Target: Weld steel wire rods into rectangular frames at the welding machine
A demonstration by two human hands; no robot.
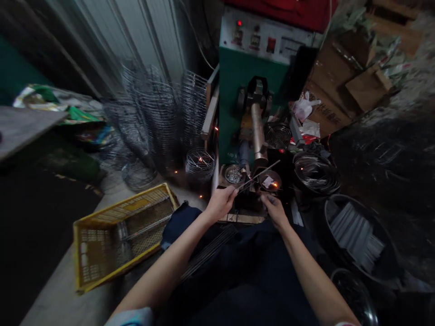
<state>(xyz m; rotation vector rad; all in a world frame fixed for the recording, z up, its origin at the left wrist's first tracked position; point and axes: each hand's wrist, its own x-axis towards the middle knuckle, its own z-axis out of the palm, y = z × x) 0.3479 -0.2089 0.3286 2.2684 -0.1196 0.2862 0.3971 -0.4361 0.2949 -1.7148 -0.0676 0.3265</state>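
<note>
My left hand point(220, 202) is closed around a thin metal rod point(258, 174) that slants up to the right, under the electrode of a green spot-welding machine point(249, 77). My right hand point(273, 209) is pinched low at the machine's base, next to a small metal piece point(269, 182) where orange sparks glow; what its fingers hold is too small to make out. A bundle of thin rods point(208, 251) lies across my dark lap.
A yellow plastic crate point(118, 233) lies tilted at lower left. Stacks of wire mesh baskets point(159, 117) stand behind it. Coils of wire point(316, 172) and a dark tub of flat metal strips point(355, 235) sit at right. Cardboard boxes point(343, 77) pile at upper right.
</note>
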